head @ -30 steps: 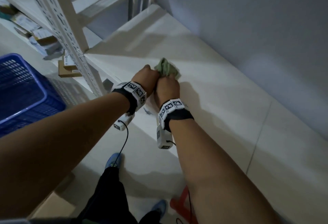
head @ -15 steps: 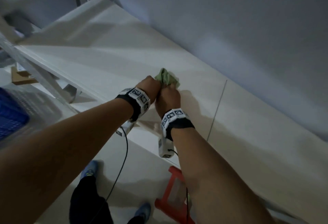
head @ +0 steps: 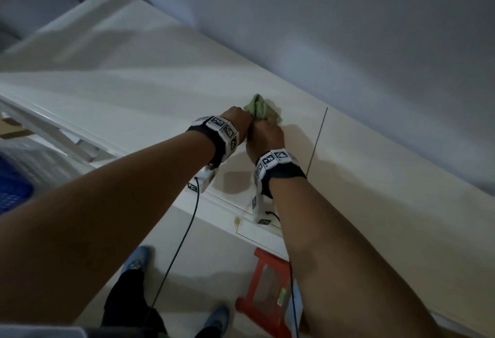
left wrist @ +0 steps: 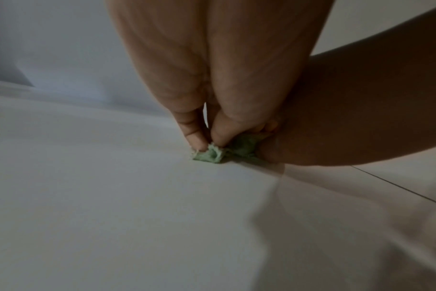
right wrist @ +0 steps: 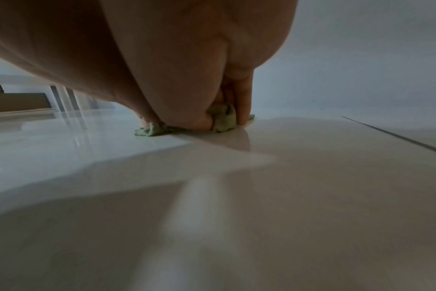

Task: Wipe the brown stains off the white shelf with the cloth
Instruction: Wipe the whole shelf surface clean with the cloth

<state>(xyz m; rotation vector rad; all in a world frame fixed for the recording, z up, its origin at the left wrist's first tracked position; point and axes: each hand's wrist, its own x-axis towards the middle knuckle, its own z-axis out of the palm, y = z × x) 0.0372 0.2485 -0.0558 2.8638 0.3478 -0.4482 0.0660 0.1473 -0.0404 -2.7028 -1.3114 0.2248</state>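
Note:
A crumpled green cloth point(head: 261, 108) lies bunched on the white shelf point(head: 139, 88), pressed down by both hands side by side. My left hand point(head: 237, 122) grips its left part, fingers pinching the cloth point(left wrist: 212, 155) against the surface. My right hand point(head: 265, 136) holds the right part, thumb and fingers curled round the cloth point(right wrist: 222, 120). A small yellowish-brown stain point(head: 237, 220) shows on the shelf's front edge below my wrists. Any stain under the cloth is hidden.
A grey wall point(head: 348, 29) runs close behind the shelf. A dark seam point(head: 317, 139) crosses the shelf just right of my hands. Below, a red stool point(head: 263, 292) stands on the floor by my blue shoes point(head: 135, 260). A blue crate point(head: 13, 193) sits at far left.
Both hands have slid the cloth to the right along the shelf, closer to the seam. The view has swung right, so the upright post and crate have left the centre.

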